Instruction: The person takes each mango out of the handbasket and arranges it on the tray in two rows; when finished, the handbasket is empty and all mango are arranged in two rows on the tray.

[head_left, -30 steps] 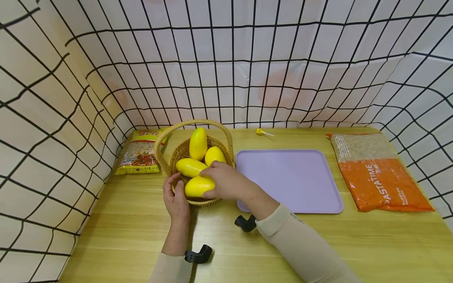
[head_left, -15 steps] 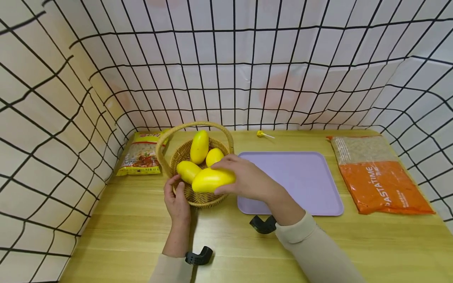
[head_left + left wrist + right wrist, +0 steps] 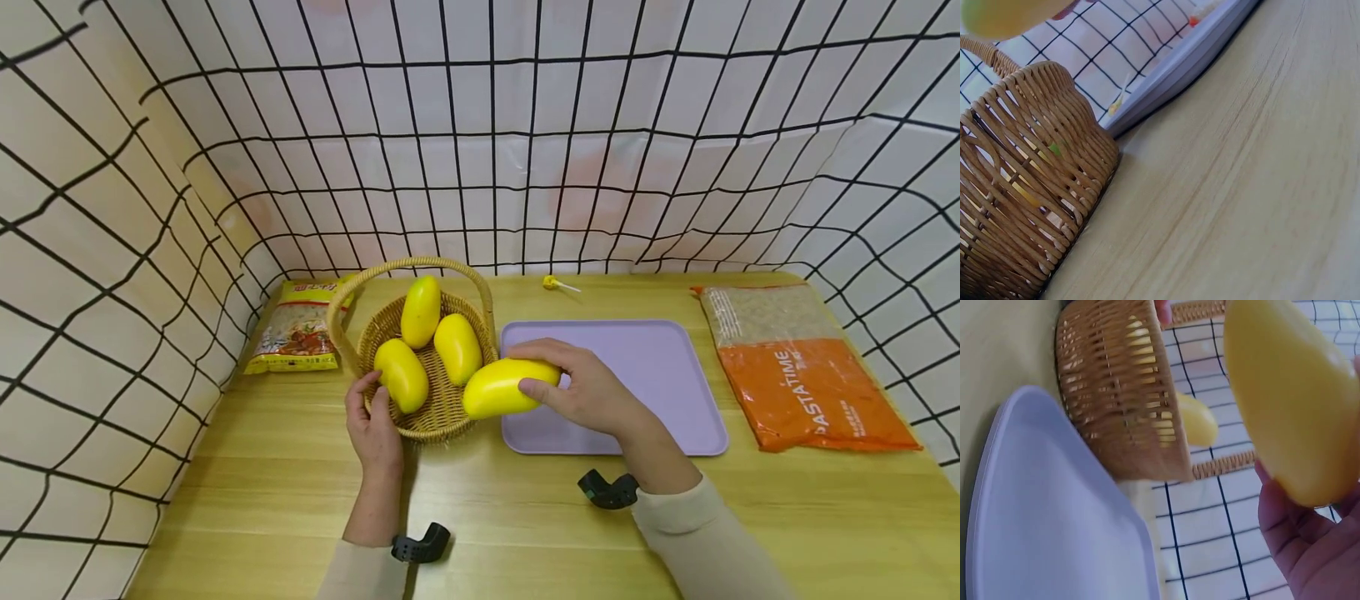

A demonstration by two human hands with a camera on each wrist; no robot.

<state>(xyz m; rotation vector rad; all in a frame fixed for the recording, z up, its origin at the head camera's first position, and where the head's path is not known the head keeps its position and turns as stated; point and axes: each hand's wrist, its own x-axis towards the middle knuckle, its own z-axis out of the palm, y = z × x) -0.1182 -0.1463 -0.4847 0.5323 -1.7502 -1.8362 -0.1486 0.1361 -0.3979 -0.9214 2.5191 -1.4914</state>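
Note:
My right hand (image 3: pixel 592 383) grips a yellow mango (image 3: pixel 498 390) above the gap between the wicker basket (image 3: pixel 442 429) and the lilac tray (image 3: pixel 615 367). Its fingers lie over the far end of the fruit, with the thumb on the near side. In the right wrist view that mango (image 3: pixel 1291 394) fills the upper right. My left hand (image 3: pixel 375 433) holds the basket's left front rim between thumb and fingers. Three more mangoes lie inside the basket: one at the back (image 3: pixel 421 312), one at the right (image 3: pixel 458 350) and one at the front left (image 3: pixel 402 375).
A yellow snack packet (image 3: pixel 296 325) lies left of the basket, and its tall handle (image 3: pixel 412 262) arches overhead. Behind the tray is a yellow lollipop (image 3: pixel 553 282). An orange pasta bag (image 3: pixel 810 375) lies at the right. Gridded cloth (image 3: pixel 510 150) walls the table.
The right hand has lifted the mango out of the basket's front and carried it right, towards the tray. Mangoes left in the basket have shifted and turned. The left hand stays at the rim.

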